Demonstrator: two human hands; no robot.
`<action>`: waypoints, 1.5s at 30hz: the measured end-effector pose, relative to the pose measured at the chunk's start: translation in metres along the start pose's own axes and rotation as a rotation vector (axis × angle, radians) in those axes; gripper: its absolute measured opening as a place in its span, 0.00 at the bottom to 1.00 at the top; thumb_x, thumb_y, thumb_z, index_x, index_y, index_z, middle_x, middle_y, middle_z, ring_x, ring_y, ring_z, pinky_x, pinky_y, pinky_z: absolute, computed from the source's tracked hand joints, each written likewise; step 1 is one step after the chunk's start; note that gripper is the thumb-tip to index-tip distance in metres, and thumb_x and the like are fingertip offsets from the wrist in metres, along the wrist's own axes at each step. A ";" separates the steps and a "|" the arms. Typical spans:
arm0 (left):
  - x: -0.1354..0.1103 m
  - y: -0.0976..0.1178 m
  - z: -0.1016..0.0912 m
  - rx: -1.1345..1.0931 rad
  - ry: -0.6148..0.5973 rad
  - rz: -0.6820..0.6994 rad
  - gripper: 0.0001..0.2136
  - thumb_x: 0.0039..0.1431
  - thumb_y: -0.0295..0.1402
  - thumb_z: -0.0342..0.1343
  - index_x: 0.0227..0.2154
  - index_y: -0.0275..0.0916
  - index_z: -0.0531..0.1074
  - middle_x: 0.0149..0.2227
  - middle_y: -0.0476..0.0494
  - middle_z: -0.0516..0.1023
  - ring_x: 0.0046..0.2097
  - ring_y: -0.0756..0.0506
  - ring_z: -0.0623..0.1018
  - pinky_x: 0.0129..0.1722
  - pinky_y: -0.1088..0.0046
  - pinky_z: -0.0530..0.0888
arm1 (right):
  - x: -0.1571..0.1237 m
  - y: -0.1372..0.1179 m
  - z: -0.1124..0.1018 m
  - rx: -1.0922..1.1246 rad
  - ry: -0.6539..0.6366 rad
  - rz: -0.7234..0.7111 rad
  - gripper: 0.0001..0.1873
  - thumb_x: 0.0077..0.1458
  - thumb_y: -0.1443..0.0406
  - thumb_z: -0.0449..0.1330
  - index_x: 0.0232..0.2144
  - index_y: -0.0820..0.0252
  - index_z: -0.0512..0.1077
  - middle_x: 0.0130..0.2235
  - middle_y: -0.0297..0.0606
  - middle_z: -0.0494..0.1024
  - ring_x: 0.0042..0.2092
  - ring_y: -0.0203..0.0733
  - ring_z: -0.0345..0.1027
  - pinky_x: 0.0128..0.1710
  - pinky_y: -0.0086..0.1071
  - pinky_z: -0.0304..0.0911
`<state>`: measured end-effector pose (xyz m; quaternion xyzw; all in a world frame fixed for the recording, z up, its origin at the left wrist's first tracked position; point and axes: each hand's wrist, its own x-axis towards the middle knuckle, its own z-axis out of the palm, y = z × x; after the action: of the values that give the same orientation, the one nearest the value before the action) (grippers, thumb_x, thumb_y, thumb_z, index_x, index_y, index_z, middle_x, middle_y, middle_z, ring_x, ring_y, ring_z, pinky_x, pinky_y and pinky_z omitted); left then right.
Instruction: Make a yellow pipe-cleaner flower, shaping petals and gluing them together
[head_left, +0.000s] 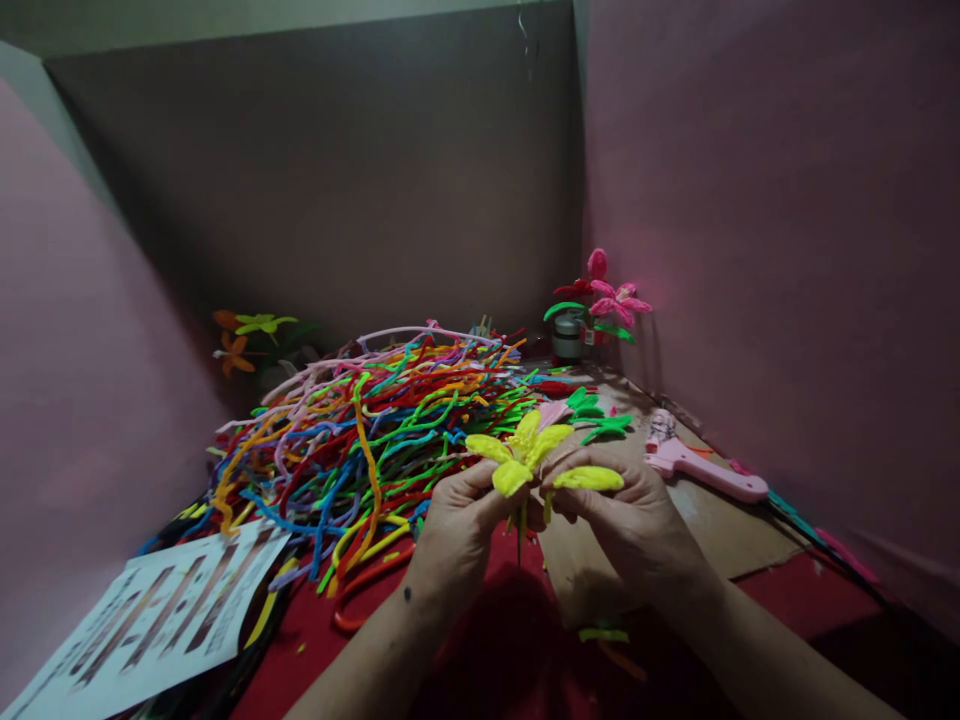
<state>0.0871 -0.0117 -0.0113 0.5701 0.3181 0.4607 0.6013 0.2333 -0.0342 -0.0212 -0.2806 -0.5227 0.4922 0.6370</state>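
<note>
My left hand (457,525) pinches the base of a yellow pipe-cleaner flower (529,447), whose several petals spread open above the fingers. Thin stem ends hang below it. Close beside it, my right hand (630,515) holds a single yellow pipe-cleaner petal (589,479) between thumb and fingers, its short end pointing down. The two hands almost meet under the flower, and part of the fingertips is hidden behind the petals. Both are raised over the red tabletop and a piece of cardboard.
A big heap of colourful pipe cleaners (390,430) lies behind and left. A printed sheet (165,610) is at lower left. On the cardboard (720,530) rest a pink glue gun (705,465) and green leaves (600,420). Finished pink flowers (619,300) stand at the back right, orange ones (236,350) at left.
</note>
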 end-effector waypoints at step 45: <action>-0.001 0.013 0.001 -0.137 0.027 0.053 0.09 0.55 0.34 0.51 0.30 0.33 0.70 0.16 0.48 0.71 0.20 0.50 0.72 0.24 0.75 0.69 | 0.007 0.000 -0.006 0.398 -0.040 0.051 0.06 0.44 0.73 0.60 0.28 0.60 0.67 0.25 0.33 0.67 0.28 0.34 0.61 0.30 0.31 0.56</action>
<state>0.0848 -0.0141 0.0016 0.5295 0.2790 0.5049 0.6220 0.2391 -0.0266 -0.0203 -0.1524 -0.4202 0.6073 0.6569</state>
